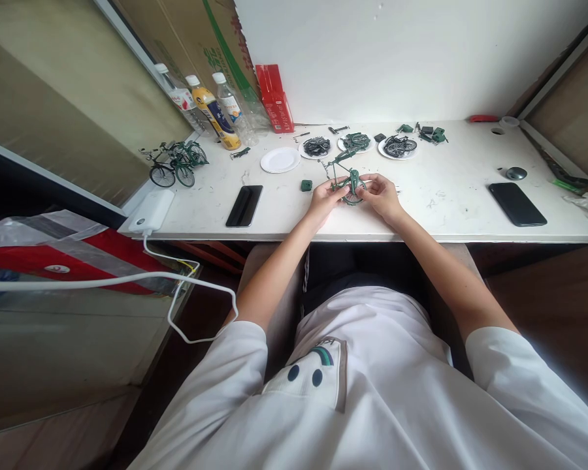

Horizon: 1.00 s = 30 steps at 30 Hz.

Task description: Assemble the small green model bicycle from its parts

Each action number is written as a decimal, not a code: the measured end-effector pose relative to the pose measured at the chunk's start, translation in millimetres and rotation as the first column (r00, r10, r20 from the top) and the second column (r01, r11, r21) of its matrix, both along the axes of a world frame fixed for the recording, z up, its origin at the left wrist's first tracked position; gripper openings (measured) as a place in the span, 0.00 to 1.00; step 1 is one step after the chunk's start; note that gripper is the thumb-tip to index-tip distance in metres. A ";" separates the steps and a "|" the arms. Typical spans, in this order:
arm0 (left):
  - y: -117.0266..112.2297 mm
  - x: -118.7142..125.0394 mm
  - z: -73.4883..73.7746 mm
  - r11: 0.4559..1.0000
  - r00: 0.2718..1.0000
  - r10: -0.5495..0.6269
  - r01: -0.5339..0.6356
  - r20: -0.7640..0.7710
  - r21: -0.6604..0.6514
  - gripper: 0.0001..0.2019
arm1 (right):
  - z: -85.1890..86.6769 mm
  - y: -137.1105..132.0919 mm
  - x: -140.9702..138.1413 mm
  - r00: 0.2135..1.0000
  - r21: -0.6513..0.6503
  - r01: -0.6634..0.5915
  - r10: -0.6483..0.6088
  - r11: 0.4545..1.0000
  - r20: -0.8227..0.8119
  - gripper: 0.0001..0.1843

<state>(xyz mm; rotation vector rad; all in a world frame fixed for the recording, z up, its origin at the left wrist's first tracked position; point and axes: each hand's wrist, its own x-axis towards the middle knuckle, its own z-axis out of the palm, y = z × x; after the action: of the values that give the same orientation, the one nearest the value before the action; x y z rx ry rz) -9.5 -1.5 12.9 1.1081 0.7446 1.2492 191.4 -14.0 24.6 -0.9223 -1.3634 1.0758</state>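
A small green model bicycle is tilted up between my two hands, just above the front part of the white table. My left hand grips it from the left, fingers bent around the lower side of the wheel end. From the right, my right hand pinches the same wheel end, thumb and fingers against the wheel. The frame and thinner parts point away from me, toward the plates. A small green block-shaped piece lies just left of my left hand.
Behind are a white plate, black parts, green parts and wheels on further plates. Assembled model bicycles stand left, near several bottles and a red box. Phones lie either side; a white cable crosses left.
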 end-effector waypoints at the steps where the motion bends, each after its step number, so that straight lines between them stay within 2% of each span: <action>1: -0.8 0.2 1.0 1.000 1.000 -0.002 0.002 0.005 0.001 0.34 | 0.7 -0.6 -0.5 1.000 0.003 0.005 -0.005 1.000 0.002 0.38; 7: -3.3 1.3 3.1 1.000 1.000 0.004 -0.004 0.020 -0.001 0.32 | 4.8 -3.5 -1.8 1.000 -0.009 -0.009 0.009 1.000 0.021 0.38; 20: -0.1 0.0 -2.4 0.999 1.000 0.027 -0.027 -0.010 0.018 0.31 | 5.1 -4.5 0.7 0.997 -0.021 -0.075 0.076 0.997 0.018 0.40; 30: -2.9 -0.2 1.7 1.000 1.000 0.019 -0.019 -0.002 0.000 0.31 | 6.1 -5.2 -0.8 0.997 -0.026 -0.075 0.076 0.997 0.008 0.40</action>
<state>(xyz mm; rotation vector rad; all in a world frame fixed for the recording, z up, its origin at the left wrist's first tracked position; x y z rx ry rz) -9.7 -4.4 14.6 1.1048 0.7584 1.2635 190.5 -19.1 30.6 -0.9019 -1.4043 1.1502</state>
